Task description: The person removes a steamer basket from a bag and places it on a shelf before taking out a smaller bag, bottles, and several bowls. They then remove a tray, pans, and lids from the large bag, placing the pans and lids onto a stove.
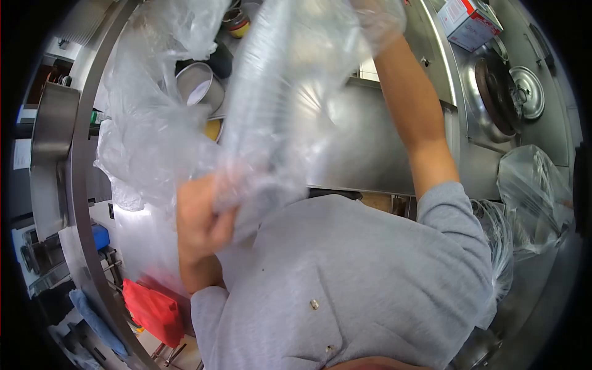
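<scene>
Grey sleeves (pixel 345 277) nearest; I see left hand (pixel 200 225) clenching plastic bag (pixel 277 105) low, gloved right hand (pixel 379 18) gripping its top, long axis upright.

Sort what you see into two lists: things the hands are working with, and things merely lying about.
In hand:
left hand, gripping the lower end
right hand, in a thin glove, up top
clear plastic bag, stretched between them

Lying about:
red-and-white box
metal pot
red cloth
second plastic bag
</scene>
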